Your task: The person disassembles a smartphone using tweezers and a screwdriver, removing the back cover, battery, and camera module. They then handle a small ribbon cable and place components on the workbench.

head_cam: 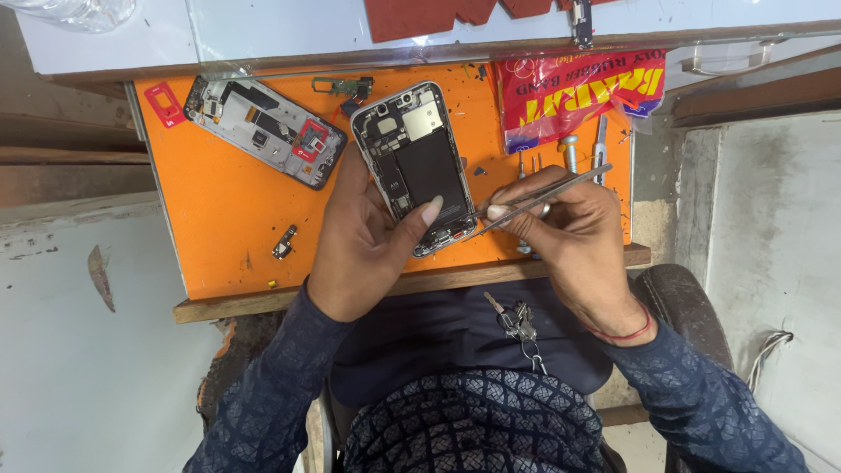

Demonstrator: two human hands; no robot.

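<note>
Head view: the left hand grips the lower edge of an opened phone lying on the orange mat of the counter. The right hand is closed around metal tweezers, tips at the phone's bottom end. A second opened phone lies well to the left

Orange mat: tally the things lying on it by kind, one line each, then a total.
Opened phones: 2, one steadied by the left hand, one lying apart
Tweezers, in the right hand: 1
Red-and-yellow packet: 1
Green circuit strip: 1
Small red tray: 1
Small dark loose part: 1
Total: 7
</note>
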